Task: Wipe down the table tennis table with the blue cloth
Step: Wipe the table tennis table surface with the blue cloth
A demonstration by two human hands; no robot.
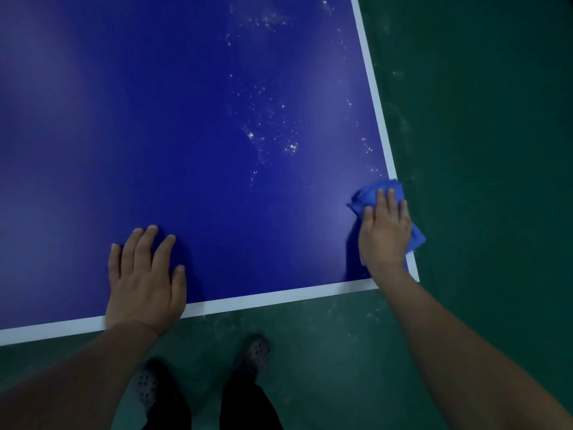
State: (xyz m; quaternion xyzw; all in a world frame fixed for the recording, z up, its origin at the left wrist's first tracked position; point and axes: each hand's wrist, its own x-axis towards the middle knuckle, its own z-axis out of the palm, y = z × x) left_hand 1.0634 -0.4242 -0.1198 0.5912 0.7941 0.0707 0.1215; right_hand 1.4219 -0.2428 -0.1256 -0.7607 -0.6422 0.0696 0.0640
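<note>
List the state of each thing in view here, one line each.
table tennis table: white specks across its right part.
blue cloth: bunched at the table's right edge, overhanging it.
right hand: flat, pressing the cloth.
left hand: flat on the table, fingers spread.

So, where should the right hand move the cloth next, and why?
Probably forward along the right edge: the right hand presses the blue cloth flat at the near right corner of the table tennis table, and the white specks lie just beyond it, unwiped.
</note>
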